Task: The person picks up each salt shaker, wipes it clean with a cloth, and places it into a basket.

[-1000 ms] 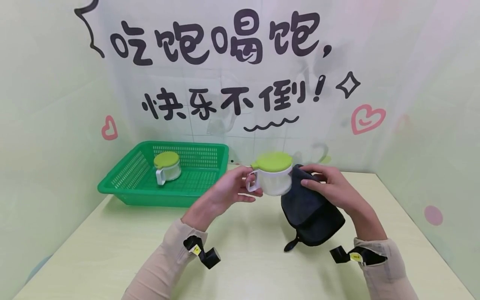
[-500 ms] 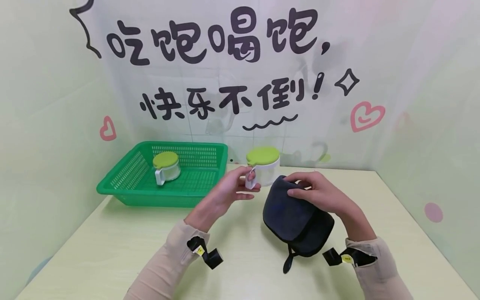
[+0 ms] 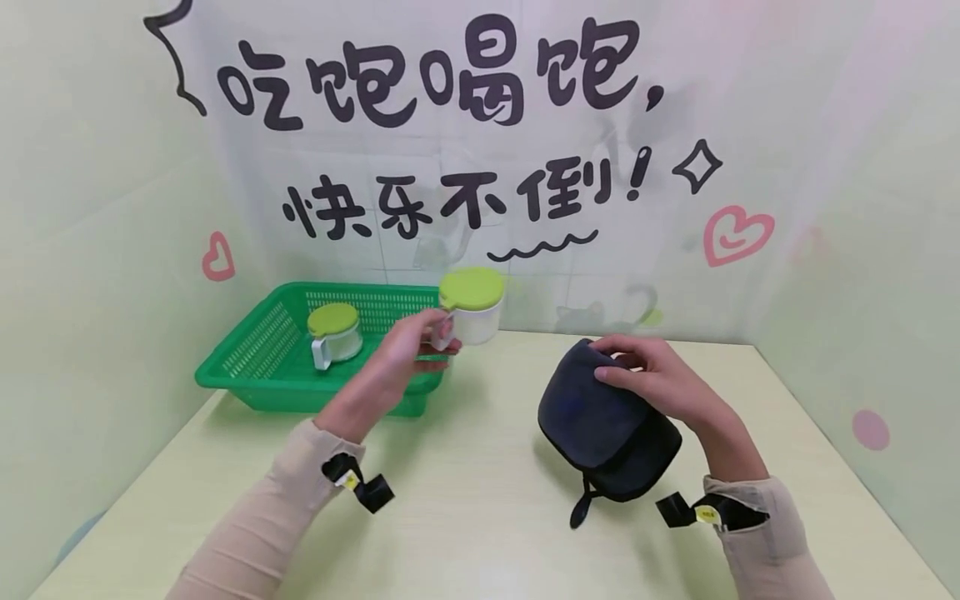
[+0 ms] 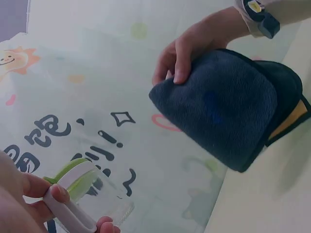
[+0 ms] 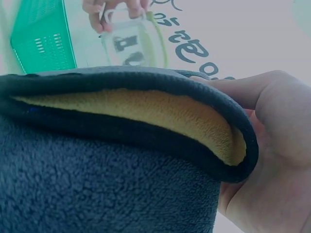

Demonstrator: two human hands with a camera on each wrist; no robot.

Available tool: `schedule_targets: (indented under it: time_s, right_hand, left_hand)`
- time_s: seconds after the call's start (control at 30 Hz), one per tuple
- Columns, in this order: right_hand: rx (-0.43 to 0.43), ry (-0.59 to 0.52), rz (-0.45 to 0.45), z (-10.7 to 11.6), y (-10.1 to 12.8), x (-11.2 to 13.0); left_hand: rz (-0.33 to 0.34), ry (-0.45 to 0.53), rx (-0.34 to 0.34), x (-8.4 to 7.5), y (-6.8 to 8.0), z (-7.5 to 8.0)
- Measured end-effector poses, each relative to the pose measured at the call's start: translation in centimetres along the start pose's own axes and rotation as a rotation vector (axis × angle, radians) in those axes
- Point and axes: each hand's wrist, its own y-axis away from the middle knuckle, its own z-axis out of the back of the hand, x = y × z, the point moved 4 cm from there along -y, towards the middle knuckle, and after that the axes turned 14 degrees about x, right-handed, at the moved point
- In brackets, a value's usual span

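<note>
Pale yellow-green tabletop [image 3: 480, 533] boxed in by light green walls, back wall [image 3: 480, 208] printed with large black characters, pink hearts and a black star. Nearest: two beige sleeves with black wrist straps, yellow tag on each. Right hand [image 3: 663, 385] low at right, clenched on the upper edge of a folded dark cloth [image 3: 603, 433], thumb on the near face and fingers curled over the fold; cloth hanging below the hand, lower end at or just above the table, cannot tell if touching; short black loop dangling at the bottom. Right wrist view: dark fleece outside, mustard-yellow lining [image 5: 146, 114] inside the fold, edge pinched against the palm. Left hand [image 3: 408, 350] further out and raised, pinching the white handle of a clear cup with lime-green lid [image 3: 471, 307]; cup upright, off the table, over the right end of a green slatted basket [image 3: 262, 367], well apart from the cloth. Left wrist view: thumb and fingertips closed round the handle [image 4: 68, 208]. Furthest: basket at back left against the wall, holding a second lidded cup [image 3: 333, 333], upright, handle toward the near side.
</note>
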Motion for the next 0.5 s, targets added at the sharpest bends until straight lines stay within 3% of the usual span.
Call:
schedule_targets:
  time_s: [0.3,0.5]
  right_hand:
    - [-0.048,-0.006,-0.014,0.9,0.6,-0.1]
    - [-0.059,-0.031,-0.009,1.0,0.9,-0.1]
  left_hand:
    - [0.129,-0.053,-0.094,0.8,-0.8,6.7]
    - [0.229,-0.032,-0.087,1.8,-2.2,9.9]
